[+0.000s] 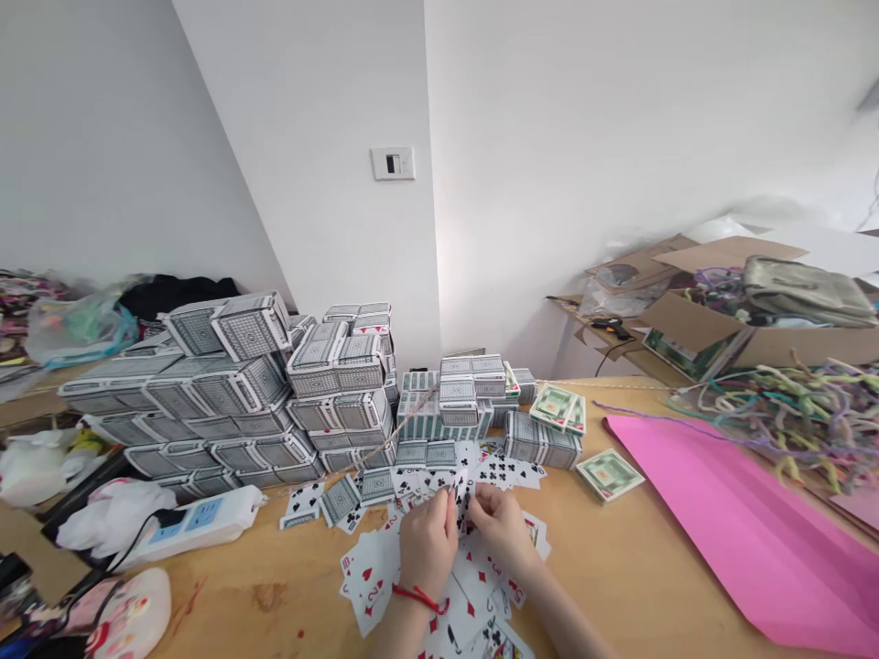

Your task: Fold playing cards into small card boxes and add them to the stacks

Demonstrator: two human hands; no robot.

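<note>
My left hand (429, 542), with a red cord bracelet at the wrist, is closed with thumb and finger pinched together. My right hand (504, 523) is closed in a pinch just beside it. Between the fingertips shows a playing card (464, 505) with black pips, its edges partly hidden by the fingers. Loose playing cards (371, 577) lie face up in a spread heap under both hands and forearms. More face-up cards (504, 469) fan out behind the hands. A few cards (341, 500) lie face down to the left.
Stacked bundles of grey-backed cards (247, 389) rise along the back left. Green card boxes (610, 474) sit to the right, near a pink sheet (742, 531). A white power strip (199, 526) lies left. Tangled fuzzy strands (789, 412) and an open cardboard box (789, 343) occupy the far right.
</note>
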